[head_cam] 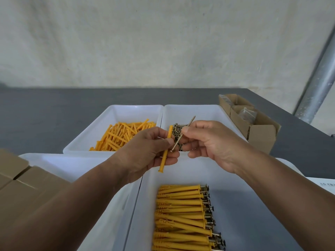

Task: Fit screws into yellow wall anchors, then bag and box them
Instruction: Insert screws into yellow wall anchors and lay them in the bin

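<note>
Near tray: a white plastic tray (145, 196) closest to the person holds assembled anchors (181, 214) in a row, with the screw heads to the right.
Left foreground: flat cardboard boxes (16, 183) lie over a second white tray (72, 165).
Left hand (145, 153): thumb and fingers pinch one yellow wall anchor (165, 153) at mid-shaft.
Anchor axis: steep, with the top leaning slightly right. The collared end points down toward the person and the tip points up.
Right hand (208, 142): closed round a bundle of screws (177, 132) — one screw (176, 144) slants down-left out of the grip.
Key relation: the slanting screw's lower end lies just beside the anchor's mid-shaft, above and right of the collar. By judgement, the screw must drop to the collar mouth and line up with the anchor's long axis. The right hand is the nearer one to do this.
Far left tray: loose anchors (123, 134) in a heap.
Far right tray (199, 113): behind the hands, with its contents mostly hidden.
Far right: open cartons (253, 131) holding clear bags — standing on the grey table (45, 109).
</note>
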`<state>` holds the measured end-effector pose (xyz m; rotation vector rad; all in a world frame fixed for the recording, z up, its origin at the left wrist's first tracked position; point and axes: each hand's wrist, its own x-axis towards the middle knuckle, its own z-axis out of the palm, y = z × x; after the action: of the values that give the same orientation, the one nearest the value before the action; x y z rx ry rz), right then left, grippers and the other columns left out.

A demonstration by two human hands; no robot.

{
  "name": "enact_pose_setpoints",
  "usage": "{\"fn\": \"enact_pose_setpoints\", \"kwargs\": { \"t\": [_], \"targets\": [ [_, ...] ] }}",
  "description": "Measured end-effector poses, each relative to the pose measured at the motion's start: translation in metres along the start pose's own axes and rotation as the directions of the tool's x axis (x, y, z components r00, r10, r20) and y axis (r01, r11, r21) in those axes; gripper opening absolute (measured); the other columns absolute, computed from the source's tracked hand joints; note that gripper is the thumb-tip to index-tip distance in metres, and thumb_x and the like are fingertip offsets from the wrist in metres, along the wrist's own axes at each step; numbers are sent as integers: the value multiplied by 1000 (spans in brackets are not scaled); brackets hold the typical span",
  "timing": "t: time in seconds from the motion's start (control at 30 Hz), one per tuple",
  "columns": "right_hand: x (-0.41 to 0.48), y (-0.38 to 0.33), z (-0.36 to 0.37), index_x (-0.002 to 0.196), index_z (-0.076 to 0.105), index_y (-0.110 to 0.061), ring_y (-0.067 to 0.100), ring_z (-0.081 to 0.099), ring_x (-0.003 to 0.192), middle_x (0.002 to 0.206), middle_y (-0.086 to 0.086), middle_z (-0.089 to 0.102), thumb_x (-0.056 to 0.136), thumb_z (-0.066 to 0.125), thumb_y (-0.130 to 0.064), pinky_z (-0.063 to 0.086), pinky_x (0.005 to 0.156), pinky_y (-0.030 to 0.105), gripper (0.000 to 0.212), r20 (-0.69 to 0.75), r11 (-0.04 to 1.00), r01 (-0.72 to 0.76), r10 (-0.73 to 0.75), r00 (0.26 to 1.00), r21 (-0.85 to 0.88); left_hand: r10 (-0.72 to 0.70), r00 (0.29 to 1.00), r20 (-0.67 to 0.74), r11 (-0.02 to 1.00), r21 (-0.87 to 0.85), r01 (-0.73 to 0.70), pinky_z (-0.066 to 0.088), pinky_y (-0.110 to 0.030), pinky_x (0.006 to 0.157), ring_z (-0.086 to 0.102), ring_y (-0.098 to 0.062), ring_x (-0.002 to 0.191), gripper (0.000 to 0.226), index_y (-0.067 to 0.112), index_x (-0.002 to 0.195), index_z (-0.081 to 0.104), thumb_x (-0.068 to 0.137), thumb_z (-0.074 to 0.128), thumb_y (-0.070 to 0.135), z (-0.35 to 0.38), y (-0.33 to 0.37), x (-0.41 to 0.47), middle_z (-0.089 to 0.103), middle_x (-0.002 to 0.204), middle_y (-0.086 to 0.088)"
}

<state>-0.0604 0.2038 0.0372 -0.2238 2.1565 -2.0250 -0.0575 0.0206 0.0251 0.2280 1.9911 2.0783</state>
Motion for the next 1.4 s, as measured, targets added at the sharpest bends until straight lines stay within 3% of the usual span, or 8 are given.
{"fn": "enact_pose_setpoints", "kwargs": {
  "t": [0.07, 0.17, 0.3, 0.4, 0.93, 1.1, 1.27, 1.4],
  "targets": [
    [-1, -2, -2, 95, 62, -2, 23, 73, 72, 91, 16, 74, 98, 56, -18, 55, 54, 28, 17, 15, 1000, 4, -3, 1000, -29, 14, 997, -71, 997, -69, -19, 59, -32, 69, 71, -22, 77, 8, 3, 95, 62, 97, 54, 5, -2, 1, 2, 71, 81, -10],
    [-6, -3, -3, 92, 57, -8, 33, 73, 72, 85, 13, 73, 101, 52, -20, 55, 51, 31, 15, 193, 995, -40, 56, 980, -87, 8, 988, -155, 965, -257, -49, 60, -31, 64, 70, -19, 69, 7, -1, 94, 59, 96, 53, 3, -5, 7, 4, 66, 73, -10],
    [-13, -2, 1, 94, 61, -17, 30, 71, 65, 80, 11, 69, 99, 55, -25, 54, 49, 29, 11, 456, 958, -85, 208, 865, -275, -38, 976, -215, 894, -444, -63, 59, -32, 60, 68, -17, 60, 10, -3, 90, 58, 96, 52, 2, -10, 12, 4, 63, 68, -12],
    [-15, -1, 5, 106, 62, -17, 29, 70, 64, 78, 9, 65, 100, 55, -29, 55, 48, 27, 16, 525, 922, -97, 298, 797, -376, -69, 967, -247, 853, -517, -71, 60, -34, 60, 69, -18, 60, 9, -4, 91, 59, 96, 52, 0, -12, 14, 5, 64, 68, -13],
    [-13, 5, 8, 107, 68, -31, 25, 70, 64, 80, 6, 64, 99, 55, -34, 53, 45, 27, 15, 462, 918, -116, 297, 836, -379, -24, 978, -206, 863, -498, -84, 60, -35, 62, 72, -22, 68, 6, -5, 94, 57, 96, 53, 0, -9, 12, 5, 66, 68, -14],
    [-10, 5, 6, 109, 67, -22, 22, 69, 61, 73, 3, 65, 96, 61, -32, 54, 48, 27, 17, 384, 941, -118, 242, 891, -318, 9, 985, -171, 883, -462, -88, 60, -34, 63, 74, -25, 80, 11, -4, 90, 58, 96, 51, 2, -8, 12, 3, 67, 81, -17],
    [-8, 3, 3, 109, 66, -16, 21, 69, 65, 79, 5, 66, 94, 64, -19, 56, 54, 29, 16, 327, 957, -125, 210, 922, -262, 24, 989, -148, 906, -414, -84, 61, -35, 67, 74, -27, 88, 10, -4, 90, 58, 96, 52, 2, -5, 11, 1, 68, 85, -18],
    [-9, 2, 3, 106, 67, -14, 21, 68, 65, 80, 6, 66, 93, 66, -25, 56, 56, 30, 17, 321, 965, -114, 188, 928, -235, 30, 992, -119, 921, -382, -74, 60, -32, 65, 73, -27, 88, 7, -3, 90, 58, 93, 54, 2, -4, 10, 0, 68, 90, -22]
  ]
}}
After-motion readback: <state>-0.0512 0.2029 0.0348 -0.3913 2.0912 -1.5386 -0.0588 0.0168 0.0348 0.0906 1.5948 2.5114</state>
